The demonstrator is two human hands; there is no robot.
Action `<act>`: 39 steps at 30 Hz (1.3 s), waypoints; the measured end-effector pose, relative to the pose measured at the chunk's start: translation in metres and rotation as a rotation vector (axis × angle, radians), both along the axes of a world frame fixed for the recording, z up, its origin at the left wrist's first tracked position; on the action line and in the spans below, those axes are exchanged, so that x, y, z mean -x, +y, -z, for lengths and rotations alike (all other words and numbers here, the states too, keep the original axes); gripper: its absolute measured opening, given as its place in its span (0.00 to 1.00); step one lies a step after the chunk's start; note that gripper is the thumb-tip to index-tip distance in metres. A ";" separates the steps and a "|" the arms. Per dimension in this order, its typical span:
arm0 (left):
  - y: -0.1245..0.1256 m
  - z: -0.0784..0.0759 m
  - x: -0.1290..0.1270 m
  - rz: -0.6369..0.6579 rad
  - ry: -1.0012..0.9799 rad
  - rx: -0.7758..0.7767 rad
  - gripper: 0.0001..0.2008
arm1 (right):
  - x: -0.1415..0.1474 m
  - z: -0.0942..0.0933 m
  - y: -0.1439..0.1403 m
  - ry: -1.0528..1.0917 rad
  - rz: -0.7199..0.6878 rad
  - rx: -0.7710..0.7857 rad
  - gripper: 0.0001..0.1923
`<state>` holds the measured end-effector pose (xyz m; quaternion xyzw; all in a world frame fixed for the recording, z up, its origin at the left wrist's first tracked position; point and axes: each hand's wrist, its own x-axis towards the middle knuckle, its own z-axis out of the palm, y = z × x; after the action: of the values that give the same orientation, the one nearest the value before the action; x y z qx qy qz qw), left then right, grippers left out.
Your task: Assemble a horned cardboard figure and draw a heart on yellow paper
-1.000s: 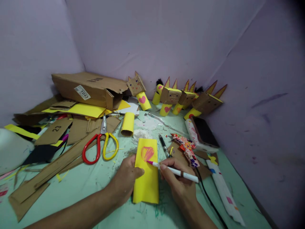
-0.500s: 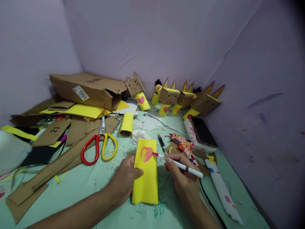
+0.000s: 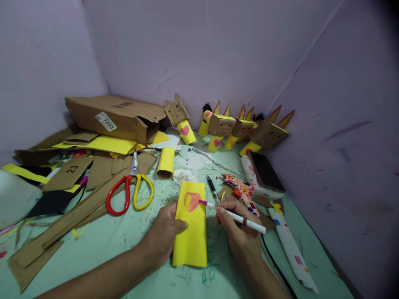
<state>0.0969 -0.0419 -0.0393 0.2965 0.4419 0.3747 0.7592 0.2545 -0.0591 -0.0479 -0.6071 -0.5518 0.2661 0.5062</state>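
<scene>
A folded yellow paper (image 3: 190, 232) lies on the green table (image 3: 124, 236) with a pink heart (image 3: 191, 201) scribbled near its far end. My left hand (image 3: 163, 238) presses on the paper's left edge, thumb lying on the sheet. My right hand (image 3: 238, 232) grips a white marker (image 3: 237, 216) with a pink tip. The tip touches the right side of the heart.
Red-and-yellow scissors (image 3: 131, 189) lie left of the paper beside cardboard strips (image 3: 62, 226) and a cardboard box (image 3: 115, 118). A yellow paper roll (image 3: 166, 162), a black pen (image 3: 213, 189), a phone (image 3: 264, 171) and a row of cardboard-headed figures (image 3: 222, 126) stand behind, against the wall.
The marker tip has shifted from the heart's lower edge up to its right side. My right hand moved slightly right and away. The left hand and paper stayed put.
</scene>
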 end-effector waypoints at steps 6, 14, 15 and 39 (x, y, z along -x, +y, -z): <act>-0.001 0.002 0.001 0.015 -0.049 -0.034 0.20 | 0.000 0.003 0.000 -0.004 0.013 -0.015 0.10; -0.002 -0.003 0.001 0.003 -0.023 -0.019 0.19 | 0.000 -0.001 -0.001 -0.028 -0.001 -0.010 0.09; -0.002 -0.003 0.001 0.002 -0.019 -0.016 0.19 | 0.000 -0.001 -0.001 -0.028 0.012 -0.004 0.10; -0.002 -0.001 0.001 0.034 -0.022 -0.021 0.19 | 0.001 0.000 0.001 -0.018 0.008 -0.013 0.10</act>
<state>0.0954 -0.0441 -0.0385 0.3080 0.4245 0.3697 0.7670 0.2535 -0.0578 -0.0484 -0.6084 -0.5558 0.2551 0.5059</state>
